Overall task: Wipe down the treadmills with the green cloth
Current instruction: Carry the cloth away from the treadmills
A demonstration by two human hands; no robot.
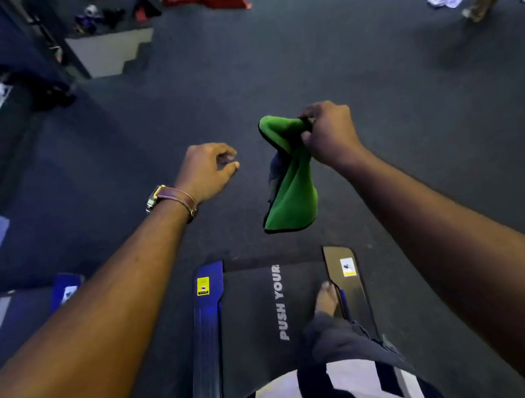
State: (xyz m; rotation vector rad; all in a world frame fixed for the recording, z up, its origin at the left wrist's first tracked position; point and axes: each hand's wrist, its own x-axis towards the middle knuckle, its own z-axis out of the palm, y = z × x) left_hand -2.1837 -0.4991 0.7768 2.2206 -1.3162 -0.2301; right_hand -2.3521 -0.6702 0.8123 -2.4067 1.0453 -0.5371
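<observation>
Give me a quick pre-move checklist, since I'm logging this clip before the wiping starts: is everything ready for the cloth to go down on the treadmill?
1. Green cloth in hand: ok, right hand pinches its top.
2. Cloth spread for wiping: not ok, hangs folded.
3. Left hand free: ok, holds nothing.
4. Cloth touching treadmill: not ok, hangs in the air.
5. Belt unobstructed: not ok, bare foot on it.
6. Cloth damp: cannot tell.

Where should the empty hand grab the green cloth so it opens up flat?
Probably the bottom edge of the green cloth. The right hand pinches the top bunch, so the cloth hangs loose and folded below it. The left hand is beside it, holding nothing, so it could come from the left, pinch the low corner with its fingers, and pull outward.
</observation>
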